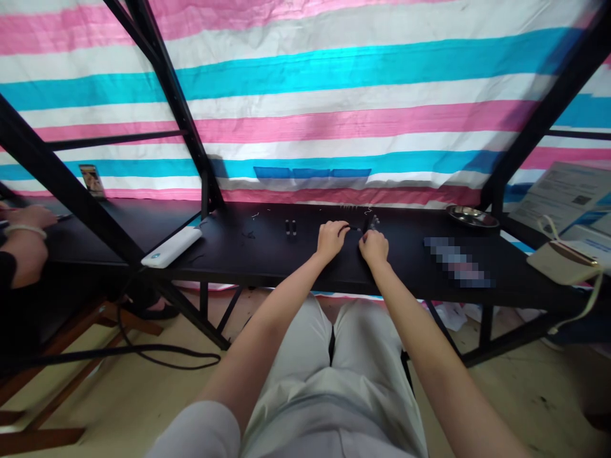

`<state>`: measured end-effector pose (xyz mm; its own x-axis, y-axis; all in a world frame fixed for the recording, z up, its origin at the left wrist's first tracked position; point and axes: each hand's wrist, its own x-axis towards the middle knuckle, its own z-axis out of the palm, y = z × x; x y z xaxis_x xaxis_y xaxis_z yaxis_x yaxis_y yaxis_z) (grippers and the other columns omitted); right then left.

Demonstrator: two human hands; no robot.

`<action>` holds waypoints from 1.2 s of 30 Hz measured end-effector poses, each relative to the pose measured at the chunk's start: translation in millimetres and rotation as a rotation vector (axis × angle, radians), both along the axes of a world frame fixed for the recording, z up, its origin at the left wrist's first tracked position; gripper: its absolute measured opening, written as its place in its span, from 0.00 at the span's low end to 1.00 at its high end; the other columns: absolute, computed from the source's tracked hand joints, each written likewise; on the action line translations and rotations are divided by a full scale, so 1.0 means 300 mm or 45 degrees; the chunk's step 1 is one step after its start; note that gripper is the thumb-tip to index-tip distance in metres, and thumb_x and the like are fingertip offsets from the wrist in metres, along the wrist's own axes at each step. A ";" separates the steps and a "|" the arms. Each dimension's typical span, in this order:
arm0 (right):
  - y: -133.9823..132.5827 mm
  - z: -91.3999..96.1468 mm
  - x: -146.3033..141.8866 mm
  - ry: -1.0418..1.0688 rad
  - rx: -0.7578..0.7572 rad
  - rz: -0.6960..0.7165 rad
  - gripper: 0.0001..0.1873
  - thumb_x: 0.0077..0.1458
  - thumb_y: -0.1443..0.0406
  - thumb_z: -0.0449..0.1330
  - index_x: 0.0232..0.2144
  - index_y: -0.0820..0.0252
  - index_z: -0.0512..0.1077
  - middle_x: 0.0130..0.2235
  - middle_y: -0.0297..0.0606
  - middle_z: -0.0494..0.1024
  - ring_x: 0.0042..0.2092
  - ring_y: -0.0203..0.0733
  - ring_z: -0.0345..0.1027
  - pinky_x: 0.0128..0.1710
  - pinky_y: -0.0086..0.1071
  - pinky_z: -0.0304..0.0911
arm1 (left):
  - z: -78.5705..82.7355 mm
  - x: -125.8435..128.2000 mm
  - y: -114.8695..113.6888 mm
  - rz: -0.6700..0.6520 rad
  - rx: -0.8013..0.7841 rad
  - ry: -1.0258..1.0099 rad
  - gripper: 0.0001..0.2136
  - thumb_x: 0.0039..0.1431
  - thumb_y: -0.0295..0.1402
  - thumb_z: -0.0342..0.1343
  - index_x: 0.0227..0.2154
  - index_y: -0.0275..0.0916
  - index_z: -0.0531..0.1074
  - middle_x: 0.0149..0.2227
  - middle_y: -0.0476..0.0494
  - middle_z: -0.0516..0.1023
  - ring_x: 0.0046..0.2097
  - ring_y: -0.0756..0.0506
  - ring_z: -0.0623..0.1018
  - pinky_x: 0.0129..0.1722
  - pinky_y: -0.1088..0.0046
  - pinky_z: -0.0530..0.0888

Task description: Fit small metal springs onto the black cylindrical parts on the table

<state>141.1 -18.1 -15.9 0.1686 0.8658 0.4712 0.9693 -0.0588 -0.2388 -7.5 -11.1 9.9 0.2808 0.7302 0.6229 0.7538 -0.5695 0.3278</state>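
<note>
Over the black tabletop (248,254), my left hand (331,240) has its fingers closed on a thin black piece (354,228) that points toward my right hand. My right hand (374,247) is closed close by, its fingertips pressed together; whatever it grips is mostly hidden. Just beyond its fingers is a small cluster of dark grey pieces (374,222), too small to name. To the left of my hands, two short black cylinders (291,227) with pale bands stand side by side. Small pale scraps (255,215) and thin dark bits (247,235) lie farther left.
A white elongated case (172,247) lies at the left near a slanted black frame bar (179,95). On the right are a round metal dish (472,216), a blurred-out item (458,262) and a beige pouch (563,259). Another person's hand (32,217) is at far left.
</note>
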 end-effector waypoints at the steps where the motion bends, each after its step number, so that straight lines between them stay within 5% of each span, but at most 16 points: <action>1: -0.002 0.002 -0.005 -0.034 0.007 0.017 0.10 0.52 0.66 0.50 0.32 0.64 0.70 0.37 0.48 0.73 0.39 0.47 0.64 0.36 0.36 0.56 | 0.001 -0.005 -0.001 -0.011 0.002 0.003 0.13 0.62 0.37 0.44 0.42 0.40 0.70 0.43 0.44 0.75 0.43 0.48 0.70 0.44 0.71 0.62; 11: -0.029 0.023 -0.051 -0.193 0.116 0.301 0.08 0.53 0.67 0.50 0.31 0.63 0.69 0.35 0.46 0.71 0.39 0.45 0.61 0.37 0.35 0.52 | 0.012 -0.083 -0.016 -0.166 0.075 0.025 0.11 0.60 0.36 0.47 0.41 0.39 0.71 0.40 0.45 0.76 0.41 0.48 0.71 0.43 0.71 0.64; 18: -0.023 0.014 -0.051 -0.211 0.250 0.524 0.06 0.53 0.66 0.53 0.30 0.62 0.68 0.33 0.42 0.71 0.37 0.44 0.61 0.35 0.34 0.51 | -0.032 -0.098 -0.013 -0.312 0.038 -0.156 0.09 0.56 0.35 0.52 0.37 0.38 0.72 0.35 0.45 0.76 0.37 0.49 0.72 0.40 0.71 0.68; 31: -0.023 0.011 -0.059 -0.087 0.258 0.684 0.07 0.53 0.65 0.52 0.26 0.60 0.66 0.29 0.40 0.69 0.33 0.41 0.60 0.35 0.32 0.53 | -0.064 -0.083 0.003 -0.356 -0.087 -0.315 0.06 0.52 0.33 0.56 0.30 0.36 0.73 0.31 0.46 0.74 0.35 0.50 0.72 0.38 0.74 0.69; 36: -0.021 0.009 -0.062 -0.022 0.190 0.714 0.06 0.53 0.64 0.54 0.28 0.60 0.67 0.29 0.38 0.70 0.34 0.40 0.62 0.34 0.31 0.54 | -0.055 -0.096 0.013 -0.217 -0.211 -0.270 0.07 0.50 0.35 0.57 0.26 0.36 0.74 0.30 0.46 0.74 0.33 0.50 0.72 0.36 0.75 0.69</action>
